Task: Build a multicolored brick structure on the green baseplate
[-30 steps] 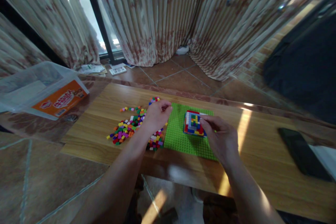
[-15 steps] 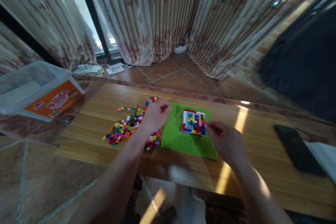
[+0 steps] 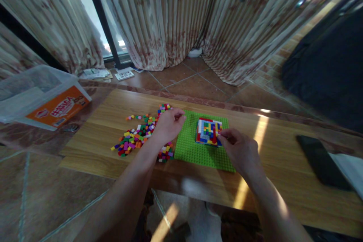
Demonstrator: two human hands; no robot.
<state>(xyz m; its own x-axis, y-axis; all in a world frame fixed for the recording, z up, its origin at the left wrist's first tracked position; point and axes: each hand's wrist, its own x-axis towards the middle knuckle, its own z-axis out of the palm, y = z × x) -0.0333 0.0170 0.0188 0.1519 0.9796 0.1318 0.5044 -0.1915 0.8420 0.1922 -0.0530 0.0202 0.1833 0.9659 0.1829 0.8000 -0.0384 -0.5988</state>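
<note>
right hand point(image 3: 241, 151) pinches the block stack's point(image 3: 208, 131) near corner, hiding it; left hand point(image 3: 167, 124) curled over loose bricks point(image 3: 136, 138), grip unclear

I see two bare arms, one on each side. No sleeves cover them up to the bottom edge of the view. The left hand point(image 3: 168, 124) and the right hand point(image 3: 241, 152) wear no gloves. I can spot no rings, watch or bands on the wrists
</note>
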